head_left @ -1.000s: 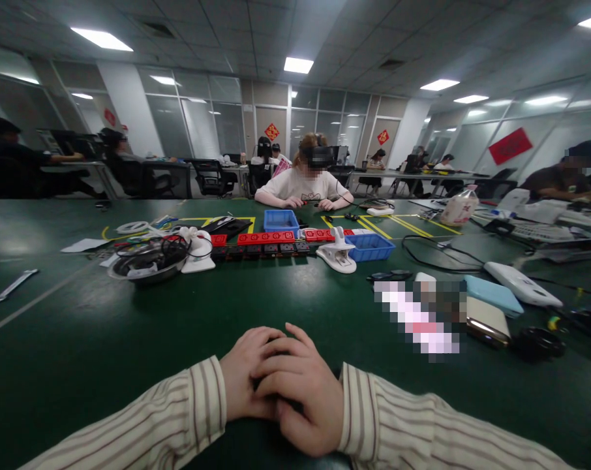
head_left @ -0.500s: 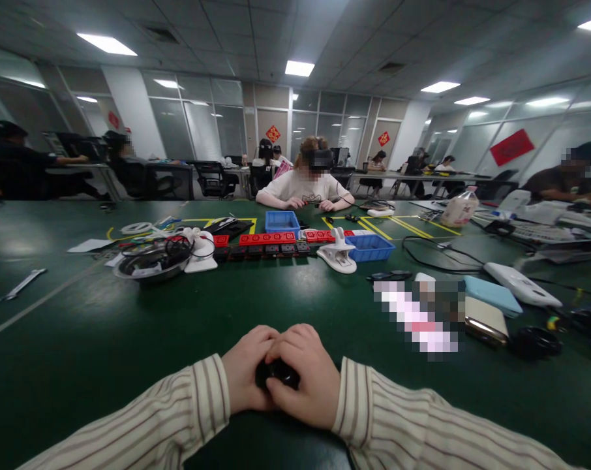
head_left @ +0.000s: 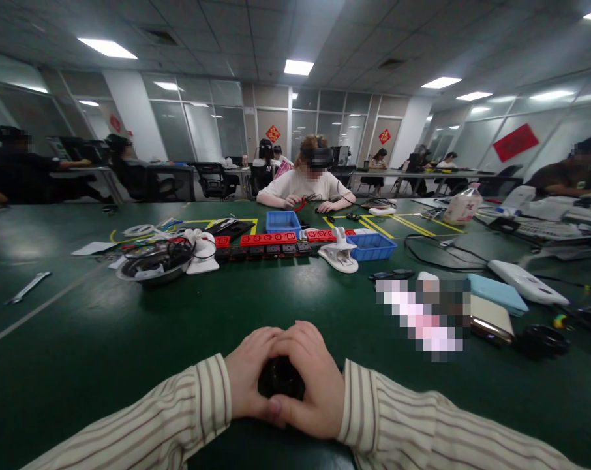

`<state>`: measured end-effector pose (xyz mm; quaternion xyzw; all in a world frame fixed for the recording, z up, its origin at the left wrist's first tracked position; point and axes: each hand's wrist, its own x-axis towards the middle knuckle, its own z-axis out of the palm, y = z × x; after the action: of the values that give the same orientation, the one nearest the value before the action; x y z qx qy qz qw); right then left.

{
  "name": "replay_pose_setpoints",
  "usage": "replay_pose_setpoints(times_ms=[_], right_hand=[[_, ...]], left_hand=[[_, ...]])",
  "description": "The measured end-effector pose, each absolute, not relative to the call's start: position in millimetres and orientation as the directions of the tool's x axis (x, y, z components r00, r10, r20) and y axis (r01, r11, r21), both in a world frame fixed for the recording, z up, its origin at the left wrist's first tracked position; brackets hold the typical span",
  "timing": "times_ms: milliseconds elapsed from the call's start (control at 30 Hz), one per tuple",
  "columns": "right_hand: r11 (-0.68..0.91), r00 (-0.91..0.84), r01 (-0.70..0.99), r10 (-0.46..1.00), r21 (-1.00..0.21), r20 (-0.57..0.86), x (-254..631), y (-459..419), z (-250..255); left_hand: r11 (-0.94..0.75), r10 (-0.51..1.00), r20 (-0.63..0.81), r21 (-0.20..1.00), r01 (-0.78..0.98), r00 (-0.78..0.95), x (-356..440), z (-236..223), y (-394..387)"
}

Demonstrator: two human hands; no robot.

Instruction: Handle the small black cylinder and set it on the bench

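Note:
A dark, glossy, rounded object is between my two hands, low in the middle of the view; its exact kind cannot be made out. My left hand curves around its left side. From the right, my right hand wraps it, its fingers lying over the left fingertips at the far side. Both thumbs meet on the near side, so the hands form a ring around the black object. Most of its outer edge is hidden by my fingers.
Ahead on the green table lie a metal bowl, a red power-strip row, a white clip base and blue bins. A wrench lies left; a power bank and black ring right. Someone sits opposite.
My right thumb has come off the top of the black object and moved down to my left thumb, so more of its top shows. The person opposite has raised a hand with something red.

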<state>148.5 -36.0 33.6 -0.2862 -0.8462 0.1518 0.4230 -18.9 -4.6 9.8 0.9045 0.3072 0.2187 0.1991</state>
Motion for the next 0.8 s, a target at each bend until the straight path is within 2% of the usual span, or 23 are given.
replay_pose_setpoints(times_ms=[100, 200, 300, 367, 467, 533, 633, 700, 800], right_hand=[[0.682, -0.407, 0.506, 0.729, -0.528, 0.551, 146.1, -35.2, 31.3], [0.640, -0.432, 0.601, 0.764, -0.478, 0.480, 143.7, -35.2, 28.3], [0.643, -0.464, 0.633, 0.761, -0.432, 0.453, 143.6, -35.8, 27.9], [0.677, -0.495, 0.592, 0.734, -0.437, 0.466, 144.7, -36.1, 29.0], [0.757, -0.553, 0.445, 0.652, -0.478, 0.518, 146.0, -36.1, 30.8], [0.810, -0.599, 0.325, 0.575, -0.488, 0.557, 146.1, -35.9, 31.4], [0.862, -0.640, 0.185, 0.471, -0.473, 0.607, 146.1, -35.9, 32.5], [0.868, -0.640, 0.153, 0.451, -0.473, 0.621, 146.5, -36.0, 33.8], [0.846, -0.606, 0.212, 0.507, -0.490, 0.614, 147.8, -35.7, 34.8]], left_hand=[[-0.705, 0.701, 0.290, 0.420, 0.571, 0.652, -17.4, 12.7, -9.3], [-0.691, 0.722, 0.307, 0.339, 0.638, 0.619, -14.5, 14.6, -15.5], [-0.675, 0.738, 0.303, 0.356, 0.647, 0.603, -12.9, 14.0, -17.2], [-0.673, 0.737, 0.284, 0.399, 0.623, 0.614, -13.7, 12.6, -14.2], [-0.720, 0.664, 0.235, 0.457, 0.522, 0.710, -16.7, 10.1, -6.2], [-0.761, 0.602, 0.221, 0.452, 0.466, 0.768, -18.4, 8.6, -2.1], [-0.781, 0.585, 0.242, 0.423, 0.459, 0.774, -19.1, 7.9, -1.0], [-0.775, 0.591, 0.247, 0.439, 0.455, 0.768, -18.7, 8.9, -2.5], [-0.752, 0.609, 0.242, 0.477, 0.454, 0.755, -18.2, 12.2, -5.4]])
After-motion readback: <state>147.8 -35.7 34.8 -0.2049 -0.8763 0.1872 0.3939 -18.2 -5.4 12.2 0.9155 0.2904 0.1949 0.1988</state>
